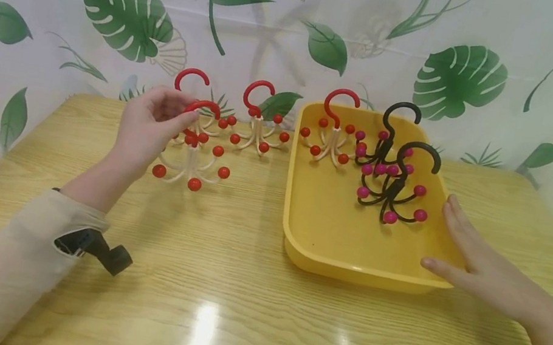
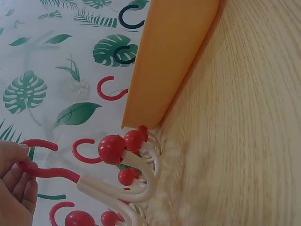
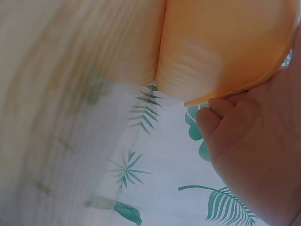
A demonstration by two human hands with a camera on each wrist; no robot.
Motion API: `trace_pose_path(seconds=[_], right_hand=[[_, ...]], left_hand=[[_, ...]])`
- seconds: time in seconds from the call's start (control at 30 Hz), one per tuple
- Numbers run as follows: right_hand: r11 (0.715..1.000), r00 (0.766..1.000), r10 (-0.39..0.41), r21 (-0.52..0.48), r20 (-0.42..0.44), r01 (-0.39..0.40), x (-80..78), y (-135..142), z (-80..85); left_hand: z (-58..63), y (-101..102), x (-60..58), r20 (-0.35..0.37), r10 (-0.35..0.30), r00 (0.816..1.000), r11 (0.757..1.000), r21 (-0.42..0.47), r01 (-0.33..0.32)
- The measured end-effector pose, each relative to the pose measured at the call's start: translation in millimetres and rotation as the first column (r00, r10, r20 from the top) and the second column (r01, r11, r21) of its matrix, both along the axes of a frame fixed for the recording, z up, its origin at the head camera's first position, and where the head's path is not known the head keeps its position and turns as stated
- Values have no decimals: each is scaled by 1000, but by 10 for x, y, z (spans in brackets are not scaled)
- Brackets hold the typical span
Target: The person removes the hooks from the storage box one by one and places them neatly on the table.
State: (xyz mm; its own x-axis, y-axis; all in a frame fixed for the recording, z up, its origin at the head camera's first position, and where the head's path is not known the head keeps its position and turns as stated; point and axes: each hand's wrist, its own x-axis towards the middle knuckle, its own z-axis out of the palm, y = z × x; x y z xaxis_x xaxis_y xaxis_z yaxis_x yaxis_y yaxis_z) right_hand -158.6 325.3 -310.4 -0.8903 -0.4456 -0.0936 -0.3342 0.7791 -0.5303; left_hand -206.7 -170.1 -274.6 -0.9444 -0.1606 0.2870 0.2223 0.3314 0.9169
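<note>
My left hand pinches the red hook of a white multi-arm hanging hook with red ball tips, which hangs upright close over the table. In the left wrist view, the thumb and fingers of the left hand are at that red hook. Behind it stand two more red-and-white hanging hooks, one partly hidden by the hand and one nearer the tray. My right hand lies with extended fingers along the right rim of a yellow tray, thumb over the front corner.
Inside the tray are one red-and-white hanging hook and two black ones with magenta balls, the front one overlapping the other. The wooden table ends against a leaf-print covered wall.
</note>
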Motion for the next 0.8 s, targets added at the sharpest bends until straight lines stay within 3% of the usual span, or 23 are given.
trace_pose_path(seconds=[0.2, 0.8], right_hand=[[1000, 1000, 1, -7, 7, -1, -2, -6, 3], [999, 999, 23, -36, -24, -23, 3, 1, -12]], left_hand=[[-55, -67, -50, -11, 38, 999, 999, 1, -38], [-220, -210, -117, -24, 49, 999, 998, 27, -48]])
